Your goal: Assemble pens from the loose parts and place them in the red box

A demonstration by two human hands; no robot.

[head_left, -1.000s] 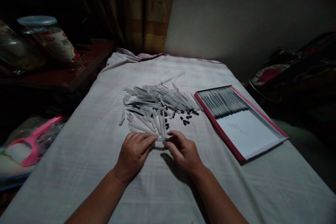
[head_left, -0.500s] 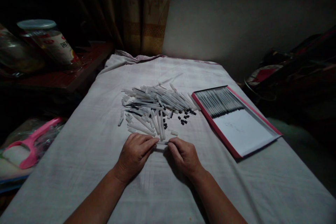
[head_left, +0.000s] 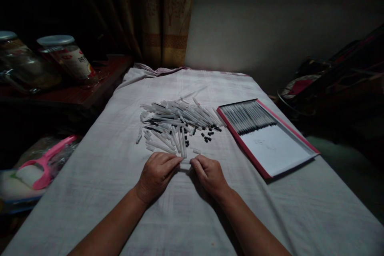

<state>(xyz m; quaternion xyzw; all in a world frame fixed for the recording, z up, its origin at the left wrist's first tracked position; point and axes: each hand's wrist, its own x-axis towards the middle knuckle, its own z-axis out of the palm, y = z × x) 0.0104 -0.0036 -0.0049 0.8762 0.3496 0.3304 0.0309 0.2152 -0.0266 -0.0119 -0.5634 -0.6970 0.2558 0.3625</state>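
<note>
At frame centre, the left hand [head_left: 156,174] and right hand [head_left: 208,174] pinch opposite ends of a pen barrel [head_left: 186,162], spanning between their fingertips.

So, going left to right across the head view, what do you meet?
Pink-handled tool → glass jars → left hand → right hand → red-edged tray with its row of pens → dark bags.

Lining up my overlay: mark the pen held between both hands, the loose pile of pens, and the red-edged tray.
pen [head_left: 186,162], head view, on its pale barrel between the fingertips.
pile of pens [head_left: 177,122], head view, middle of the heap.
red-edged tray [head_left: 279,150], head view, on its bare white floor.
</note>
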